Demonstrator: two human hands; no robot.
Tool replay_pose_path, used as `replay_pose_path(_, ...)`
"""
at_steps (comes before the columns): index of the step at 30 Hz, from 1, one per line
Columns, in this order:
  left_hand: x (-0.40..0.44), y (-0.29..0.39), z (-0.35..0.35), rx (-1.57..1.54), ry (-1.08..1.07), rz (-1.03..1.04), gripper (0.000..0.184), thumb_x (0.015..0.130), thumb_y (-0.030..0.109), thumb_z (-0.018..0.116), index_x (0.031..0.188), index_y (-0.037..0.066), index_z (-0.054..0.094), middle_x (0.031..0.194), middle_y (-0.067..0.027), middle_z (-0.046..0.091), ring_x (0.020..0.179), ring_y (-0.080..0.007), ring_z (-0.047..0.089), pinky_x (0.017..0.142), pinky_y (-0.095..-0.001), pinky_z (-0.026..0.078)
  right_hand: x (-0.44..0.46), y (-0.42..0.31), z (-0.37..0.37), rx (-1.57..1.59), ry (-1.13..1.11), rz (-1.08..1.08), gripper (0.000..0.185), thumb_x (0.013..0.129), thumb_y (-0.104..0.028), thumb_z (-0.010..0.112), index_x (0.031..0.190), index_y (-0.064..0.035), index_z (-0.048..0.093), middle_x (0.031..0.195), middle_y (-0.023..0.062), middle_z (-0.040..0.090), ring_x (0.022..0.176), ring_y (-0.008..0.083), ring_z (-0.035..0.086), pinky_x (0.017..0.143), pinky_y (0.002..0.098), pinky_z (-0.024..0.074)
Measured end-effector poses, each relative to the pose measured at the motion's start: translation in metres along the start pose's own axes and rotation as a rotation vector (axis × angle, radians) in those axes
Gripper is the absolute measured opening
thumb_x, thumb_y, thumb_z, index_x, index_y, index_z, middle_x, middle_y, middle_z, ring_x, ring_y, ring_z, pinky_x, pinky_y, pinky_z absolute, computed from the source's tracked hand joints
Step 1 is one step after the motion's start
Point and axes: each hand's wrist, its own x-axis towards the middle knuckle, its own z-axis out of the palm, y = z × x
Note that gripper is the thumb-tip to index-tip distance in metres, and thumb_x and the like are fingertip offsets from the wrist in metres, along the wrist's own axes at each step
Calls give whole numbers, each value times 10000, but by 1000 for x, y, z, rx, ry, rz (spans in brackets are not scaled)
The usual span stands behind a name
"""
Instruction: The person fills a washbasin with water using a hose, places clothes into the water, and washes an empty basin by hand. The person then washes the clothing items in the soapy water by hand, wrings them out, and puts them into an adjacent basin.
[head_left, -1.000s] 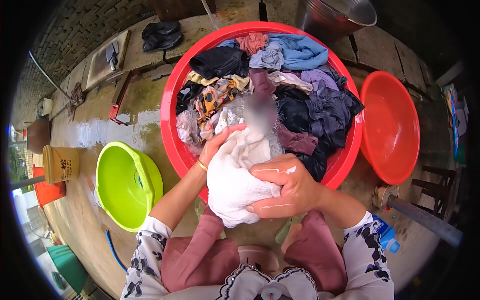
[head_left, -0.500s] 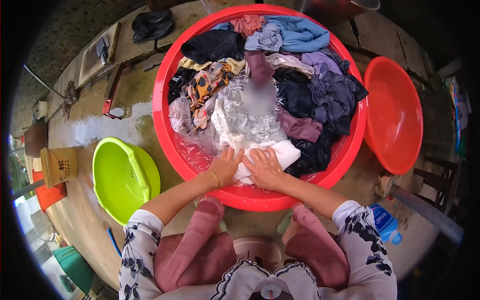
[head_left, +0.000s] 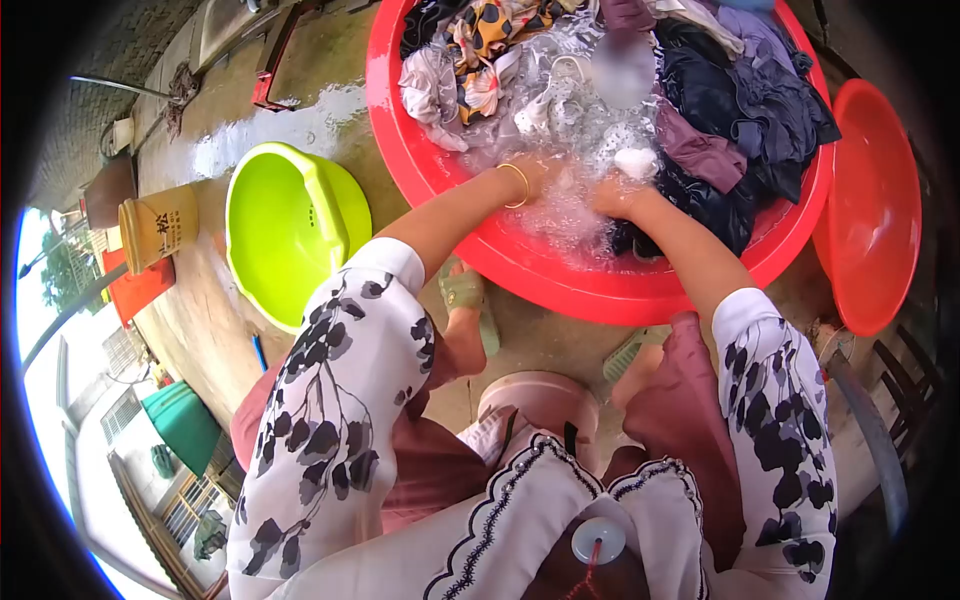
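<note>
A large red tub point(head_left: 560, 290) holds water and clothes. My left hand point(head_left: 543, 178), below a gold bracelet, is sunk in foamy water near the tub's front, its fingers hidden. To its right my right hand point(head_left: 615, 195) is also partly under the splashing water, next to a bit of white cloth point(head_left: 636, 163); its fingers cannot be made out. White dotted cloth point(head_left: 600, 130) lies in the water beyond the hands. Dark clothes point(head_left: 700, 90) and a mauve cloth point(head_left: 700, 148) are heaped at the right, patterned orange cloth point(head_left: 490, 30) at the upper left.
A lime green basin point(head_left: 280, 235) stands left of the tub, with a yellow bucket point(head_left: 165, 225) farther left. An orange-red basin point(head_left: 875, 210) leans at the right. A pink stool or bucket point(head_left: 540, 390) is between my legs, and a metal pole point(head_left: 870, 430) is at the lower right.
Both hands first held the white cloth up over the tub's front, then pressed it down inside, and are now in the churned water. The view has shifted, so the tub appears higher and farther right.
</note>
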Motion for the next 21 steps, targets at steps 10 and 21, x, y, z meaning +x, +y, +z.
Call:
replay_pose_path(10, -180, 5, -82, -842, 292, 60, 586, 822, 369, 623, 1267, 28, 452, 1151, -160, 550, 1042, -219, 540, 901, -316, 436, -19, -62, -59, 388, 508, 725, 272, 675, -203, 593, 891, -42, 626, 838, 202, 629, 832, 351, 609, 748, 434, 470)
replay_pose_path(21, -214, 117, 6, -1864, 658, -102, 725, 783, 564, 556, 1324, 121, 365, 1308, -161, 379, 1185, -352, 374, 912, -579, 325, -111, -207, -201, 1456, 1115, 795, 227, 596, 15, 608, 820, -5, 581, 738, 12, 585, 639, 105, 551, 582, 267, 442)
